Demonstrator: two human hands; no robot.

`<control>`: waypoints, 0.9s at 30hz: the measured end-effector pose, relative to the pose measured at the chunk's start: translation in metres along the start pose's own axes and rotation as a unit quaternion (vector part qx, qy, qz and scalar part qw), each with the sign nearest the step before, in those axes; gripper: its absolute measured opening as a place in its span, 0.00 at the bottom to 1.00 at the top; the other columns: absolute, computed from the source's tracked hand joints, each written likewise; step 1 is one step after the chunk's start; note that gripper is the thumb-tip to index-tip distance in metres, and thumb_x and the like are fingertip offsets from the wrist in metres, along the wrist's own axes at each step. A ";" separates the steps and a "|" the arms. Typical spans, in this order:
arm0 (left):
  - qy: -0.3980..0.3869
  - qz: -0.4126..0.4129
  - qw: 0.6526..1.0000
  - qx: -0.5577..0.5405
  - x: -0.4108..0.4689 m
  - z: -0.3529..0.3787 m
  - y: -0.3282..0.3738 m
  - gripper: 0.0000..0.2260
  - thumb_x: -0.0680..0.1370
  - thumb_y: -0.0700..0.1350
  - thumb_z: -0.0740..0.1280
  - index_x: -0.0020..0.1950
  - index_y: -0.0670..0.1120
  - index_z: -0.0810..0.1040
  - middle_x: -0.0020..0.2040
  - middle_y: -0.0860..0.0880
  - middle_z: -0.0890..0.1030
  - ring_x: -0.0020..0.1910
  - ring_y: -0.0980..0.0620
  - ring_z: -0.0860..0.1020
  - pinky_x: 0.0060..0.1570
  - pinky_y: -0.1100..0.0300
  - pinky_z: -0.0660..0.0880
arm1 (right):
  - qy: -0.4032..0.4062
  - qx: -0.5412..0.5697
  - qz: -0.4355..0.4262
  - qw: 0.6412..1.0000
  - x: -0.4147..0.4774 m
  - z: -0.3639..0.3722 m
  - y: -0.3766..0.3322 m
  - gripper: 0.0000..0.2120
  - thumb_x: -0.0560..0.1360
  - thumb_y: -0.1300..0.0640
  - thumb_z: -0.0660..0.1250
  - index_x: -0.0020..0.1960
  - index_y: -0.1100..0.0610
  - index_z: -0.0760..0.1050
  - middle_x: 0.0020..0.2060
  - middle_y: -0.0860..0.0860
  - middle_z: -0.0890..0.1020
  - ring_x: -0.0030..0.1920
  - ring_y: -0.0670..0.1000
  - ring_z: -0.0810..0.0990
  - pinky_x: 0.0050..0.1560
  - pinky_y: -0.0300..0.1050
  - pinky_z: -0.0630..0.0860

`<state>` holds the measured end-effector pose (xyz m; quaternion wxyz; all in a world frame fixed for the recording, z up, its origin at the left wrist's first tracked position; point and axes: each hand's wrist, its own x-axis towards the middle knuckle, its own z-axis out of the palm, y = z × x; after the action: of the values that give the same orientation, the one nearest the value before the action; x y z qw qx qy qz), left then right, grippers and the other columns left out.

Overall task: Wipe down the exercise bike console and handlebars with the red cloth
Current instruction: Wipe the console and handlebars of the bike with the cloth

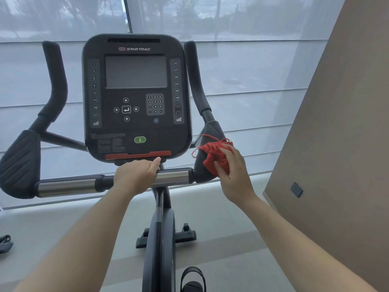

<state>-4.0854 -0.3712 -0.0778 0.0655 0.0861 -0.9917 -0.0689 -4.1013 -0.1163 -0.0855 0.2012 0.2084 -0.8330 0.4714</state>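
Cloth is the thing to think about. The red cloth (pixel 214 157) is soft and light, all bunched up in a ball, and it sits on the right arm pad (pixel 207 135) of the bike, just beside the end of the cross bar (pixel 170 175). My right hand (pixel 233 171) is on top of it. My fingers (pixel 221 167) curl over the bunch and press it on the pad, so the cloth is held between my hand and the pad.

I think it will squash and bend any way I push it. It weighs next to nothing, so it could slip out if I hold it loose. Some long red threads (pixel 196 150) hang off it. They could catch on things, so I should tuck them in and hold the fat middle of the bunch, not the edge.

My left hand (pixel 134 175) is wrapped round the cross bar, under the console (pixel 136 98), with the thumb on top. That bar is shiny and hard and looks slippery. The pads look rough, so the cloth may drag there.

The console is hard and flat with lots of buttons (pixel 155 104). I should rub it softly so I do not push them. The tall handlebars (pixel 194 76) are round, so I would wrap the cloth round them and slide.
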 end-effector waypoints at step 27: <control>0.004 0.006 0.999 -0.032 -0.003 0.000 -0.002 0.26 0.80 0.58 0.41 0.49 0.56 0.80 0.46 0.53 0.80 0.43 0.51 0.72 0.42 0.55 0.65 | 0.137 0.059 0.138 0.979 -0.026 0.039 -0.028 0.21 0.79 0.57 0.58 0.71 0.59 0.63 0.70 0.55 0.65 0.70 0.52 0.64 0.69 0.40 0.63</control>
<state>-4.0819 -0.3722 -0.0784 0.0728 0.0784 -0.9892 -0.1001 -4.0698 -0.1593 -0.0985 0.2336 0.0368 -0.7892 0.5667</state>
